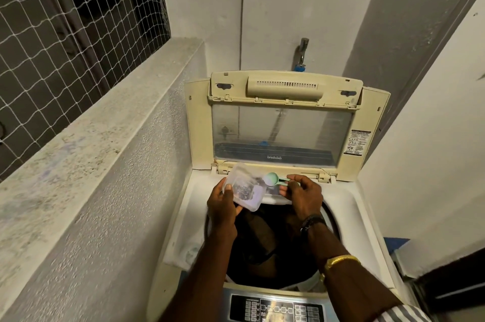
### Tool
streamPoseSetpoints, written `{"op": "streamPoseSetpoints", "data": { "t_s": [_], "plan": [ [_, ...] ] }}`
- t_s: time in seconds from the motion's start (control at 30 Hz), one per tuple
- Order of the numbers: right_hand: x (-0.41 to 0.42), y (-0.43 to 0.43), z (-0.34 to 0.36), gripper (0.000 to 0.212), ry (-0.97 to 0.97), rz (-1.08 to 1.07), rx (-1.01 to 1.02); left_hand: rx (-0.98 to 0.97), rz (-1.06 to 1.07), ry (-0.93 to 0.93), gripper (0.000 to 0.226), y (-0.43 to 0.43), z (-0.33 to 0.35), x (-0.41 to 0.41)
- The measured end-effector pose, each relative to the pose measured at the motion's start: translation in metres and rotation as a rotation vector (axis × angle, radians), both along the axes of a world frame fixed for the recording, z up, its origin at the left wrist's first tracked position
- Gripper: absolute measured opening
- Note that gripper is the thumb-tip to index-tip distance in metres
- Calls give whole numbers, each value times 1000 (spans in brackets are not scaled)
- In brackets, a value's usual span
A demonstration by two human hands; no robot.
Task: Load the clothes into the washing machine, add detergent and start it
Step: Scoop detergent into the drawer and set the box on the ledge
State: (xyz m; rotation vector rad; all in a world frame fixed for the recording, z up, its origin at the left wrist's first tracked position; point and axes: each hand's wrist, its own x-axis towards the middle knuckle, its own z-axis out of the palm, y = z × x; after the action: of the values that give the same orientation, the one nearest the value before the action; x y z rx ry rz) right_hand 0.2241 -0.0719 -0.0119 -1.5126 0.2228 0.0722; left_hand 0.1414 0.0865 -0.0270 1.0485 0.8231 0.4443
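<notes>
A cream top-loading washing machine stands below me with its lid raised against the wall. Dark clothes fill the drum. My left hand holds a clear plastic detergent box, tilted, over the back rim of the drum. My right hand pinches the handle of a pale green scoop, whose bowl rests at the box's open edge. The box holds a little pale powder.
The control panel sits at the machine's near edge. A speckled concrete ledge runs along the left under a netted window. A tap juts from the back wall. The right wall stands close beside the machine.
</notes>
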Motion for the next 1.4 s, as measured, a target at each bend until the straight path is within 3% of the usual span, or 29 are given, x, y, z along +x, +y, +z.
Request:
{"op": "streamPoseSetpoints", "data": {
  "t_s": [0.17, 0.47, 0.9, 1.03, 1.13, 1.4],
  "plan": [
    [8, -4, -8, 21, -120, -66, -292, -40, 34, -3, 32, 3, 2, 0],
    [3, -3, -8, 22, -282, 58, -512, -42, 28, 9, 32, 6, 3, -2],
    [-3, -1, -6, 20, -524, 101, -656, -53, 29, 4, 33, 5, 2, -3],
    [-2, -1, -9, 23, -499, 121, -686, -71, 27, 2, 32, 5, 3, -2],
    [-3, -2, -11, 21, -401, 102, -639, -76, 25, 1, 32, 6, 3, -3],
    [1, -3, 0, 15, -162, -62, -215, -97, 22, 1, 34, 5, 4, -2]
  ]
}}
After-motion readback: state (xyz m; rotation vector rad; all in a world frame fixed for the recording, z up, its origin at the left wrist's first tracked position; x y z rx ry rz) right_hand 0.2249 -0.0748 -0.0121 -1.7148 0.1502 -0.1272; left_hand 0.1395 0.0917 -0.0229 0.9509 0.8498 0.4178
